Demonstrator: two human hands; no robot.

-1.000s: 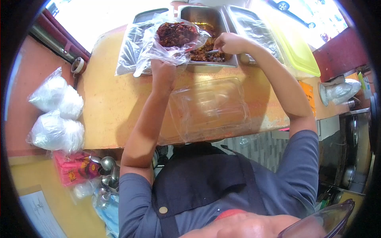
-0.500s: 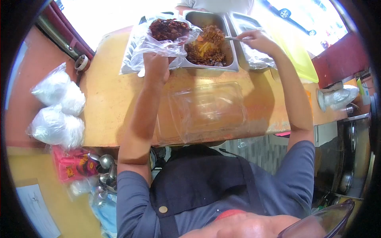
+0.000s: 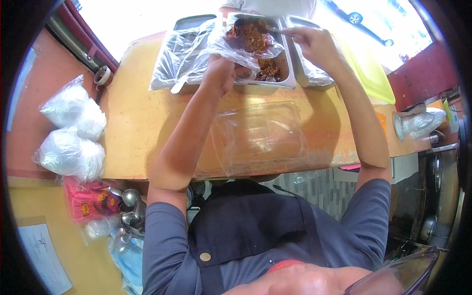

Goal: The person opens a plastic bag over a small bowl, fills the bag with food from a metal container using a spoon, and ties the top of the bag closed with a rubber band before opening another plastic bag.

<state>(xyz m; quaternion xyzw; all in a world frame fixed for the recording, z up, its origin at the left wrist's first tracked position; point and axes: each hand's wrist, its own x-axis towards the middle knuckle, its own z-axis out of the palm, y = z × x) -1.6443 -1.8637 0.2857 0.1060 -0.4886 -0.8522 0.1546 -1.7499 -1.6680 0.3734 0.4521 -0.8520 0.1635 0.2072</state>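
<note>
My left hand (image 3: 220,73) is closed round the underside of a clear plastic bag (image 3: 216,46), which lies open over a metal tray (image 3: 291,78). Dark reddish-brown food (image 3: 248,40) sits in the bag. The handle of a metal spoon (image 3: 285,32) is gripped in my right hand (image 3: 317,45), and its bowl is over the bag, largely hidden by food. More brown food (image 3: 268,70) lies in the tray below, partly covered by the bag and my left hand.
Plastic-covered trays (image 3: 179,56) flank the middle one, with a yellow-green lid (image 3: 368,73) on the right. A clear container (image 3: 258,132) lies nearer on the counter (image 3: 132,113). White bags (image 3: 73,132) and ladles (image 3: 132,196) are at the left. Another person's torso (image 3: 275,7) shows beyond.
The bag and my left hand have moved right, over the middle tray. The spoon first rose from the tray with food, then moved left over the bag.
</note>
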